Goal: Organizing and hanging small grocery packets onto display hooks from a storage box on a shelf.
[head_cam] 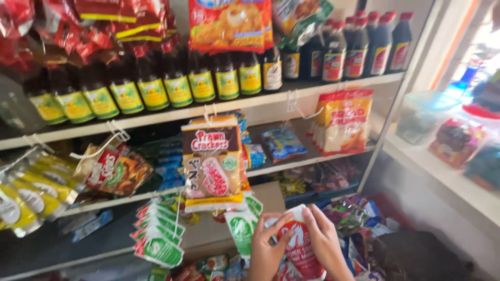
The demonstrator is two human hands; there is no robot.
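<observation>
Nearest the camera, both hands grip one red-and-white sachet (298, 244), which sits low in the frame just below and right of the hanging pink cracker packet (212, 162). The left hand (264, 250) has its fingers curled shut around the sachet's left edge, thumb on the front. The right hand (325, 243) lies over the sachet's right side, fingers nearly straight and pressed flat against it, closed on the pack rather than spread.

Handling the sachet well seems to call for keeping the pinch near its top corners, so the pack stays flat and its face stays readable, and for lifting it clear of the green-and-white sachets (159, 234) that hang just below and left of the cracker packet.

Further back, the cracker packet dangles from a white hook (209, 113) on the shelf edge; a careless upward swing could knock it loose. Above it stands a row of dark bottles with yellow labels (156, 91), well apart from the hands.
</observation>
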